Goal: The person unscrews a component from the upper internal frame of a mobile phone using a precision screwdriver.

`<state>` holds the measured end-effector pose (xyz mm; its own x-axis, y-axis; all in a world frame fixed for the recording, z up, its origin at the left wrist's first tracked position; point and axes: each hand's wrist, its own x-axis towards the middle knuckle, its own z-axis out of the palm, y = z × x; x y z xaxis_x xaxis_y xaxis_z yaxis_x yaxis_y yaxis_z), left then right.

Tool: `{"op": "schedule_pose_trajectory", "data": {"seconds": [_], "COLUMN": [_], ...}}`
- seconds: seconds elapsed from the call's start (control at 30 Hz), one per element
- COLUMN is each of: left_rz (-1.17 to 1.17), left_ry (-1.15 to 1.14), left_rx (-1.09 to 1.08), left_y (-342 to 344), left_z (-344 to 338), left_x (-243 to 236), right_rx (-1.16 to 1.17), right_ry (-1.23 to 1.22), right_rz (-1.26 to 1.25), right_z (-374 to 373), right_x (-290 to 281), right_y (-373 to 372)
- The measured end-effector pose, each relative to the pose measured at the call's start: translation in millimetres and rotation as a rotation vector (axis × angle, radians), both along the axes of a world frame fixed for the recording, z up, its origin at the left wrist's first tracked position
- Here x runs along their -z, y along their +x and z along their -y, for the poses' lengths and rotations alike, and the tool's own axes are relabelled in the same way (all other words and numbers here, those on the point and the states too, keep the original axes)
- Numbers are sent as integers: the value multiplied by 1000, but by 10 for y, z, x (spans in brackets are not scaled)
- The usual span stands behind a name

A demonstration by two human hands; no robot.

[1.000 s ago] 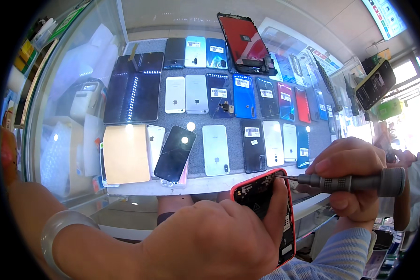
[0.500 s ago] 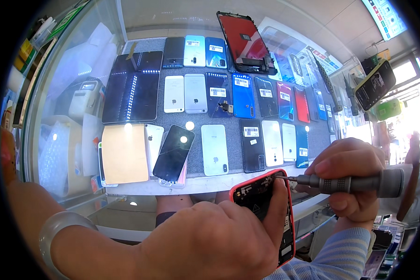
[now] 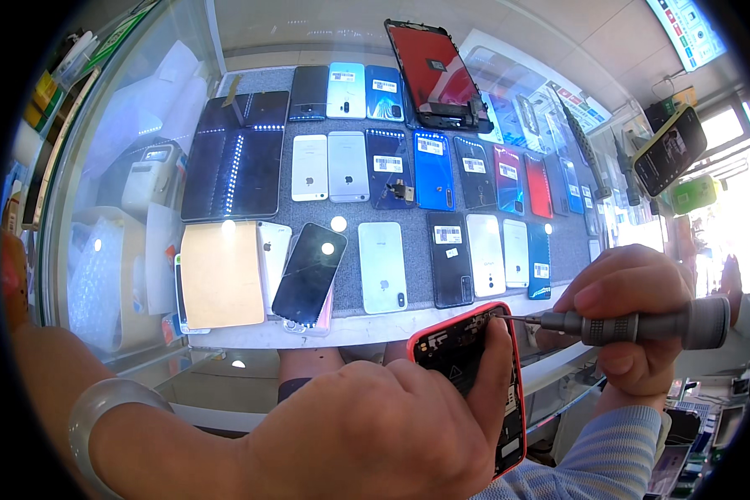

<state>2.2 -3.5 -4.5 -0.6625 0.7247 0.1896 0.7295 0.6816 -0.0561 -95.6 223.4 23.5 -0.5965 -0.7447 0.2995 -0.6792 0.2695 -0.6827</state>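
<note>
My left hand (image 3: 367, 425), with a translucent bangle at the wrist, grips an opened phone with a red frame (image 3: 454, 350), its dark insides and small components showing and one finger reaching up near the top corner. My right hand (image 3: 629, 308), above a striped sleeve, is closed round a grey screwdriver (image 3: 700, 323). The screwdriver's thin tip meets the phone's upper right inside, close beside that left finger; whether it sits on a screw is too small to tell.
A glass display case holds rows of phones (image 3: 382, 262), a large dark tablet (image 3: 233, 154) and a tan board (image 3: 218, 273). A detached red-backed screen assembly (image 3: 435, 75) rests on top; another phone (image 3: 671, 150) stands upper right. Part of another person (image 3: 729, 275) shows at the right.
The screwdriver's handle has shifted slightly right in my right hand and its grip has turned a little. The other person at the right has moved. My left hand holds its place.
</note>
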Motion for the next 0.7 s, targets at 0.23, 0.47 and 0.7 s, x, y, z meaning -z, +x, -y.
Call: {"op": "schedule_pose_trajectory", "data": {"seconds": [0.23,0.47,0.7], "left_rz": [98,120,-42], "left_ry": [67,42,-20], "left_rx": [-6,-6,4], "left_y": [-27,-34,-28], "left_z": [0,-4,-17], "left_x": [-64,-118,-20], "right_rx": [161,121,74], "right_ry": [13,-179,-85], "right_rz": [86,138,143], "right_z": [39,62,129], "right_x": [-13,99,117], "right_y": [78,-88,-179]}}
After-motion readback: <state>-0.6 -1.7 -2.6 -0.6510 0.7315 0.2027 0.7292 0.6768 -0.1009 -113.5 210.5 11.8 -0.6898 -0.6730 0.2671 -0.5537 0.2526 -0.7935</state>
